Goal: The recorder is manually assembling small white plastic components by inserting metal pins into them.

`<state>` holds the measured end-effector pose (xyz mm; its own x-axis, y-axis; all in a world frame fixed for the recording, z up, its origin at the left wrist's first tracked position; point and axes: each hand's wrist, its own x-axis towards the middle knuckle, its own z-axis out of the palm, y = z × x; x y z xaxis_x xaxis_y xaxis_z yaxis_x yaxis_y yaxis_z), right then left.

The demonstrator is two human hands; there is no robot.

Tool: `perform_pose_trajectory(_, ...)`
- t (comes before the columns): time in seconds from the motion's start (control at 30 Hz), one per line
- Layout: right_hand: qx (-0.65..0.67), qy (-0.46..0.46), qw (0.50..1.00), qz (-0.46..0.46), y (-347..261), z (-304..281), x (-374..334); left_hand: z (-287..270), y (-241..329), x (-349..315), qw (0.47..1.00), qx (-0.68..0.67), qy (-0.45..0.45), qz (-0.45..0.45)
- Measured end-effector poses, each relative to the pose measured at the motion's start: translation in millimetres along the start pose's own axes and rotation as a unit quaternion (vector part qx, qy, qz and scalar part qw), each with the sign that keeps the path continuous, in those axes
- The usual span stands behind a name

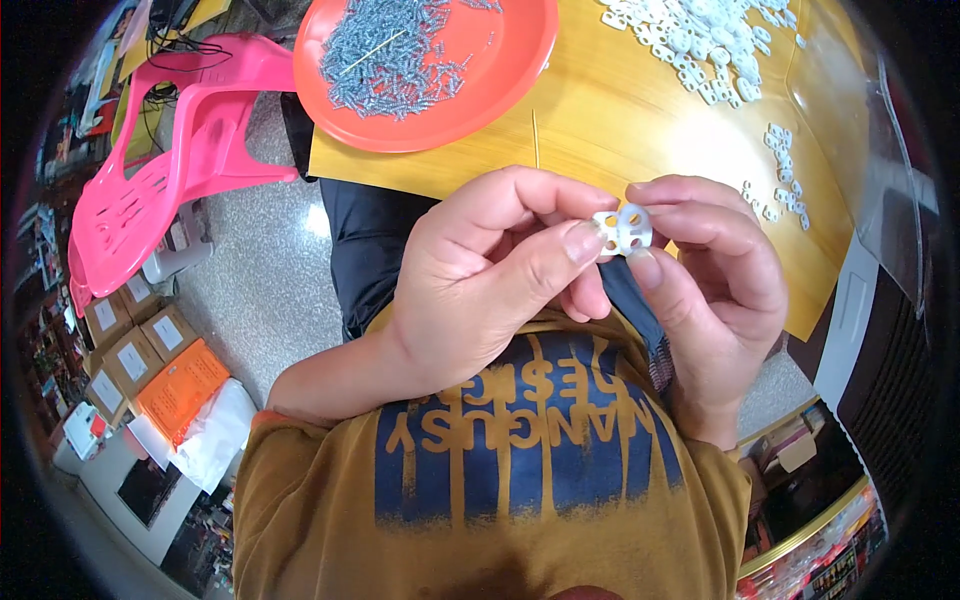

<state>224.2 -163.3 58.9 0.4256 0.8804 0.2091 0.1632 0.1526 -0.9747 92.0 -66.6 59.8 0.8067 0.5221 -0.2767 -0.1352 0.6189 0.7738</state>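
L hand pinches the white bit at its left end, thumb on top, fingers curled behind; R hand grips the right end betw. thumb + fingertips. So both hands are on the same pc, neither free. The bit is held up in front of the wearer's chest, just off the near edge of the table, holes facing up. Can't tell if it's 1 pc or 2 pressed tog.; the join, if any, is too small to make out, and the fingers hide part of it.

Progress, judged from how things lie: this bit looks mid-handling, not yet put down. No screw shows in it or in either hand, tho' one could be hidden.

Left over: plenty. The screws lie loose in a big pile in the red tray, w/ a thin stick on top. A large heap of white pcs sits at the table's far R side.

Poss. done: a small cluster of white pcs + a few smaller ones lie apart from the heap, nearer the R hand. Whether they're finished or just strays, can't tell. Approx. stage: prob. early, given so much loose stock.
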Motion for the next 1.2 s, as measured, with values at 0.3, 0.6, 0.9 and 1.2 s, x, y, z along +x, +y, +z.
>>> perform_pose_trajectory(0.3,0.002,-0.008,1.0,0.011,-4.1,-0.8,-1.0,-2.2,-1.5,-2.2,0.999,0.03,-0.024,0.01)
perform_pose_trajectory(0.6,0.09,0.025,0.995,0.042,-0.9,6.5,-1.9,-2.4,-3.1,-1.0,0.999,0.002,-0.034,0.031)
perform_pose_trajectory(0.9,0.139,0.049,0.987,0.063,0.0,10.7,-2.7,-5.1,-1.4,-3.5,0.999,0.01,-0.05,0.02)
perform_pose_trajectory(1.2,0.166,0.058,0.981,0.077,-0.5,14.0,-3.4,-6.8,-2.5,-3.9,0.998,0.034,-0.048,0.038)
